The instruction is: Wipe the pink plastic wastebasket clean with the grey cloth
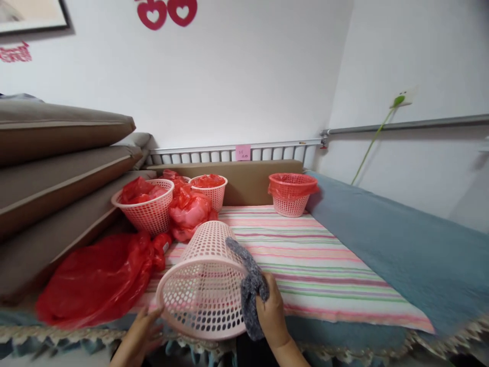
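Note:
A pale pink plastic mesh basket (202, 263) lies tilted on its side, its round mouth facing me. My right hand (272, 308) is closed around a fuzzy dark grey cloth (250, 290), which drapes along the right side of the basket and over its rim. At the rim's lower left is my left hand (143, 329); its fingers are stretched and apart, with the fingertips against or very near the rim. A crumpled red plastic bag (103, 278) lies to the left, beside a small red roll with a white label (163, 243).
Behind stand more pink baskets with red liners: one at left (153, 211), one at centre (214, 193), one at right (292, 201). A red bag bundle (191, 209) sits among them. Stacked cushions (57, 173) rise at left. A striped cloth (305, 270) covers the bed.

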A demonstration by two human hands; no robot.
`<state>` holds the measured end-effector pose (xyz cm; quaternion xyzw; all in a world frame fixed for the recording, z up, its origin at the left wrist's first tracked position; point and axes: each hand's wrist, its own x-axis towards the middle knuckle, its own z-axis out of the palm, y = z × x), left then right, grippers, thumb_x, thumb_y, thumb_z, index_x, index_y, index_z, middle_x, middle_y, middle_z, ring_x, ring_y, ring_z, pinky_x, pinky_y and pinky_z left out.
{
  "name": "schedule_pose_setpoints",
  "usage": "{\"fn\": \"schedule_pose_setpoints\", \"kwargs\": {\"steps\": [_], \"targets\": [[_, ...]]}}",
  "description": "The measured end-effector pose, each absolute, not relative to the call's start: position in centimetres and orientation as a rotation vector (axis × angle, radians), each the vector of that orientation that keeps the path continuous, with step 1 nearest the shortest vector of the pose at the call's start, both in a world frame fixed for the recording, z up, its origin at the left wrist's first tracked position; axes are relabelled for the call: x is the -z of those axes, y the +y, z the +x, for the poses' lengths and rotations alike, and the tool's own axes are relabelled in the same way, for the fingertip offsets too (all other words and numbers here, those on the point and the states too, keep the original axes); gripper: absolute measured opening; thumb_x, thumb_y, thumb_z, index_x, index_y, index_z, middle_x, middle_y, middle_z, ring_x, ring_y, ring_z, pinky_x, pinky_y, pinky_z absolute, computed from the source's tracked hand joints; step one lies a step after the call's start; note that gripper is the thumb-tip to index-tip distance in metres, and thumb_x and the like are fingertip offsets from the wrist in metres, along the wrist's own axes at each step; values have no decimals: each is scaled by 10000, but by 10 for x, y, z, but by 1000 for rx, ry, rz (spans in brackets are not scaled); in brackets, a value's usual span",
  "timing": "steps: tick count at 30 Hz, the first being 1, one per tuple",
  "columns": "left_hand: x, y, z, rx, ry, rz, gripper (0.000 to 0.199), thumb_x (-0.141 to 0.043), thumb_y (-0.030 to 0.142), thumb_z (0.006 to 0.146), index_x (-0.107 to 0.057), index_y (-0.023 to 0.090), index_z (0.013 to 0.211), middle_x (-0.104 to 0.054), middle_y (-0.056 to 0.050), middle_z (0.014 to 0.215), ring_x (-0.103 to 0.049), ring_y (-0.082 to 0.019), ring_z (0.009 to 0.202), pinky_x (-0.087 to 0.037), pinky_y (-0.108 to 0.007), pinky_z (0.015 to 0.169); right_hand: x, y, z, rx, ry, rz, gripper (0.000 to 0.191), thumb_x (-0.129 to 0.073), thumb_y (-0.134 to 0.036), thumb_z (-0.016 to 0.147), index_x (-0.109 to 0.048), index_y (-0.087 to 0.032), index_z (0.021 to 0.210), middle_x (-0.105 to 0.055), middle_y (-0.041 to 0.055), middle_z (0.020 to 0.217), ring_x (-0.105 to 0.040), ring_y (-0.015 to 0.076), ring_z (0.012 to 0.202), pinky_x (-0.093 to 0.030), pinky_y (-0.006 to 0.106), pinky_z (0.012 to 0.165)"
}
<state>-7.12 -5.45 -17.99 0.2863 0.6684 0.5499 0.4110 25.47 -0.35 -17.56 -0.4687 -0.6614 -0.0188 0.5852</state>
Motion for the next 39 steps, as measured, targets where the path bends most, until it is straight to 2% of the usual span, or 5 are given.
{"fn": "schedule_pose_setpoints", "kwargs": {"steps": [7,14,24,30,39], "targets": [[101,-70,-10,-1481,1034,424,518,-446,468,888,-458,131,1282,-572,-184,1303,-624,-265,1094,-502,-389,898,218,-43,240,-70,-1856,-851,555,-528,-192,682,-505,-257,1232,-618,89,1144,-612,277,1042,-523,371,843],[45,-44,40,-1500,872,425,319,-604,162,785,-574,101,1097,-729,-123,972,-690,-255,930,-500,-384,906,203,-39,249,-629,-2034,-794,375,-524,-193,670,-654,-294,1007,-682,22,1029,-655,206,928,-521,290,815],[81,-70,70,-1209,729,845,540,-744,193,667,-582,166,1182,-642,-163,1219,-582,-335,1134,-451,-439,909,88,10,312,-422,-1277,-1142,505,-559,-376,747,-478,-231,1224,-567,81,1217,-531,235,1118,-413,376,962],[100,-73,86,-1124,680,845,676,-777,185,596,-558,170,1235,-652,-162,1213,-548,-342,1186,-369,-460,1011,94,59,290,-24,-1410,-1319,335,-498,-300,753,-597,-172,1047,-594,120,1014,-521,272,1004,-406,430,916],[99,-69,85,-1153,774,896,438,-721,160,649,-669,183,1083,-729,-96,1061,-617,-316,1077,-435,-445,963,66,5,186,-114,-1710,-1227,317,-505,-79,719,-611,-197,994,-617,71,963,-554,226,946,-437,346,836]]}}
